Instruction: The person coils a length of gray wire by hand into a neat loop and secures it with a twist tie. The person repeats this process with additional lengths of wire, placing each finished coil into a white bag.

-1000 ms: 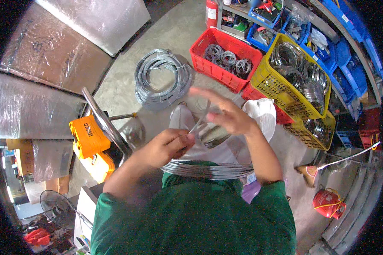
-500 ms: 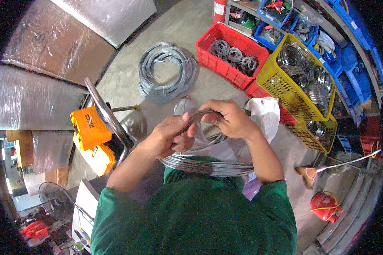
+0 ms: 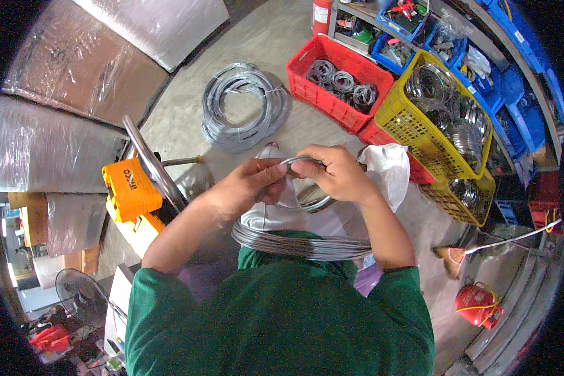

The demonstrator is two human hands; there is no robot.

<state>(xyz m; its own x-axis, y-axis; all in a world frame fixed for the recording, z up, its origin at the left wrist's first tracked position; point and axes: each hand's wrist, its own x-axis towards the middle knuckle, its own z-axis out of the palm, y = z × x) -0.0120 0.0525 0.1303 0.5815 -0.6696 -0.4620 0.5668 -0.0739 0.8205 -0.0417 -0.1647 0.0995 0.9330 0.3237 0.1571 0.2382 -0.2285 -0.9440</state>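
Note:
Between my two hands is a small coil of grey wire [image 3: 316, 204], held up in front of my lap. My left hand [image 3: 254, 183] is closed at the coil's left side, thumb and forefinger pinching the strands near its top. On the other side, my right hand [image 3: 333, 173] is closed round the upper right of the same coil, its fingers curled over it. The lower part of the ring hangs visible below the hands. Across my lap lies a larger bundle of wire [image 3: 301, 245], close to my green shirt.
A big wire coil [image 3: 217, 119] lies on the floor ahead. To the right stand a red crate [image 3: 332, 111] and a yellow crate [image 3: 395, 103] with small coils. At left are an orange case [image 3: 131, 188] and a bent metal tube [image 3: 145, 150]. A broom [image 3: 452, 258] lies at right.
My left hand has turned and shifted slightly, its thumb now pointing along the coil toward my right hand. The coil's top arc between the hands shows shorter, and its lower loop shows more.

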